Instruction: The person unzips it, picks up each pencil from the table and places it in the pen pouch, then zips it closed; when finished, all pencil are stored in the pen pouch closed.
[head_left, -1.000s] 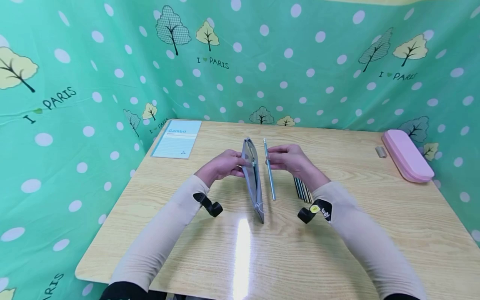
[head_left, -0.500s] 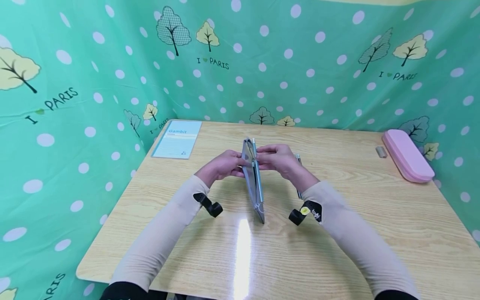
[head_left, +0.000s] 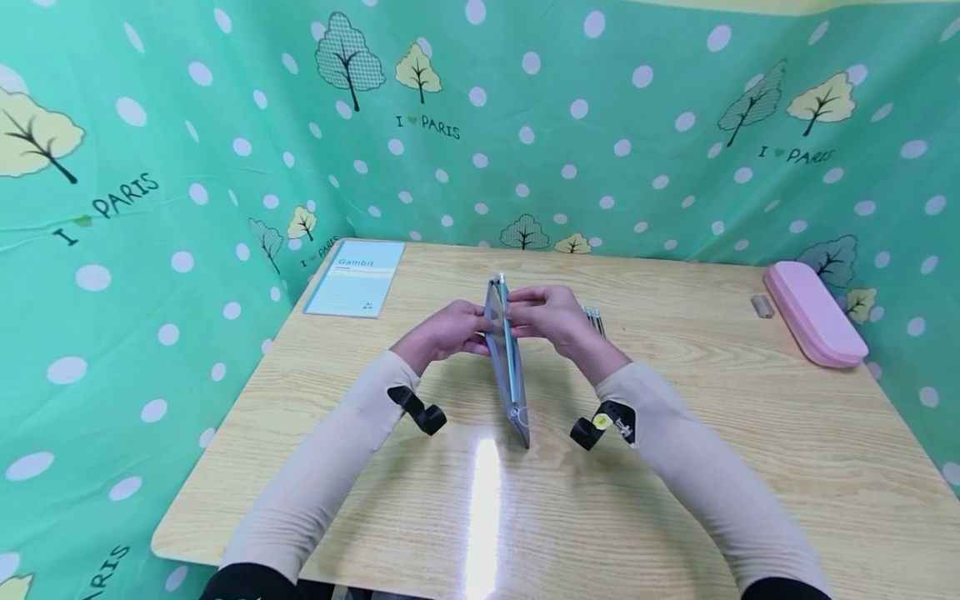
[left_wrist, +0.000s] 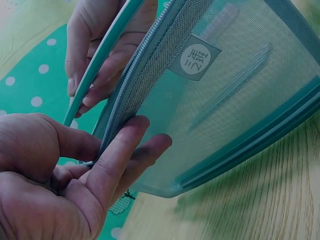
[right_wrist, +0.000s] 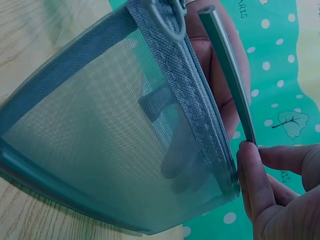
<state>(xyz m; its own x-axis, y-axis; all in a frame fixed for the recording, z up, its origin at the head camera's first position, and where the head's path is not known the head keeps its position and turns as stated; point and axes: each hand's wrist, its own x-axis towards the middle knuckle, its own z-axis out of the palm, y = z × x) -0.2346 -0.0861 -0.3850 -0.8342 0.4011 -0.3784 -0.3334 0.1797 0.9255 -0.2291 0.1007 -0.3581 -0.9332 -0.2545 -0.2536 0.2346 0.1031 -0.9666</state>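
The mesh pouch [right_wrist: 107, 132] is held on edge above the central part of the bench [head_left: 697, 329], its zipped side uppermost and its long axis running near to far. It lies between my two sets of fingers: directly right of the left, just left of the right.

My left fingers [left_wrist: 116, 157] are clamped on the zip edge, thumb on one side and the index and middle fingers on the mesh of the other. A pull ring [right_wrist: 167, 21] hangs at the near end of the zip, and a label [left_wrist: 196, 56] shows through or on the mesh.

My right fingers [right_wrist: 256, 182] are pinched together on a blue-green pencil [right_wrist: 231, 72], gripping it toward its far part; the near length projects free toward me. The pencil runs alongside the zip. I cannot tell whether any part of it is inside the pouch. A slender shape [left_wrist: 230, 87] is visible in the mesh; it is too faint to identify.

Remaining layout: a group of dark pencils [head_left: 594, 320] lies to the right of my right fingers, partly hidden by my wrist. The notebook [head_left: 354, 279], marked "Gambit", lies at the far left. At the far right, a small grey block [head_left: 762, 306] lies just left of the pink case [head_left: 816, 312]. A green dotted sheet [head_left: 660, 150] hangs behind the bench.
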